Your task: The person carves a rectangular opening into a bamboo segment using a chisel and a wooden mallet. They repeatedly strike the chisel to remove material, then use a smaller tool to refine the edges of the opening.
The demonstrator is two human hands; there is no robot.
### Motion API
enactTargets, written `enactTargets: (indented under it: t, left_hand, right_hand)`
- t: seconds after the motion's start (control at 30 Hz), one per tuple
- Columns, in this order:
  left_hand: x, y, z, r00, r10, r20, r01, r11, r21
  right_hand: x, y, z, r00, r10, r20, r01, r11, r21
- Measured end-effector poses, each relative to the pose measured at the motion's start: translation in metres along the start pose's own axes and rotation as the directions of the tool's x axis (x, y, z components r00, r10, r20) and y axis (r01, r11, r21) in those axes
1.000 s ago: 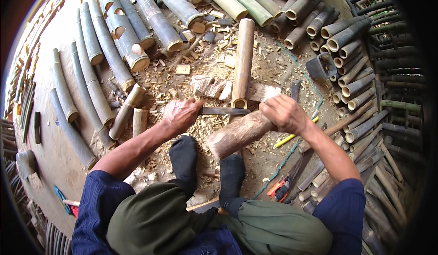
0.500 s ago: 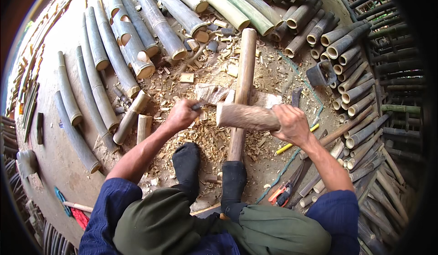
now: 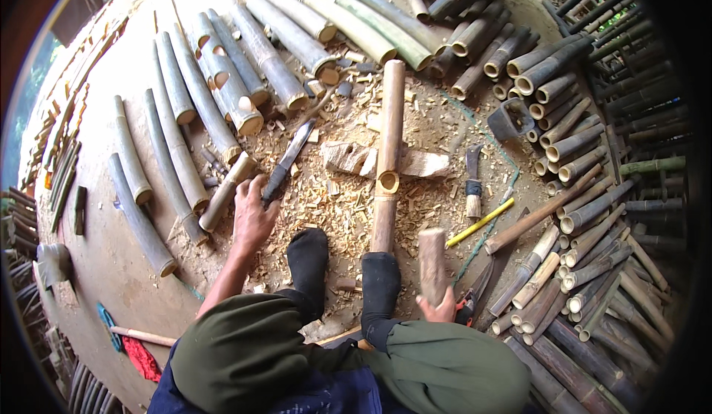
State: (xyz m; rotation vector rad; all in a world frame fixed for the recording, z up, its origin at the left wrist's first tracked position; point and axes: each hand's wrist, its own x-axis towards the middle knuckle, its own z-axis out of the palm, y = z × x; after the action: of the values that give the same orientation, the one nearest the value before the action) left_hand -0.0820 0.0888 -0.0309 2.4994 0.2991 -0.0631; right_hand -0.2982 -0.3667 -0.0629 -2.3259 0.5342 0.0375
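Observation:
My left hand [image 3: 254, 210] is at the dark handle of a large knife [image 3: 291, 158], its fingers curled about the handle's end; the blade points away over the chips. Low by my right knee, my right hand [image 3: 437, 307] grips a rough wooden club [image 3: 432, 262], which stands upright. Between them a bamboo tube [image 3: 390, 117] lies lengthwise across a pale wood block [image 3: 426, 162]. A round hole shows in its upper side, near the middle. The tube's near end meets my right foot in a black sock [image 3: 380, 277].
Wood chips [image 3: 341, 203] cover the ground around the tube. Cut bamboo lengths [image 3: 285, 80] lie in a row at the far left. More bamboo [image 3: 578, 147] is stacked at right. A second knife [image 3: 473, 180], a yellow stick [image 3: 480, 222] and a plastic container [image 3: 510, 120] lie right of the tube.
My left hand has moved left and down with the knife, away from the tube. My right hand has drawn the club back toward my knee. The tube's round hole now shows.

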Motion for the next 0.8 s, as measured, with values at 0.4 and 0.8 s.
enactTargets:
  t: [0.4,0.8]
  left_hand:
    - [0.043,0.036,-0.196,0.8,0.117,0.588,-0.286,0.936,0.203]
    - [-0.058,0.01,0.133,0.55,0.189,0.813,-0.472,0.874,0.116]
  right_hand:
    - [-0.046,0.002,-0.016,0.966,0.164,0.199,-0.178,0.982,0.056]
    - [-0.046,-0.033,-0.025,0.948,0.112,0.298,-0.135,0.989,0.056]
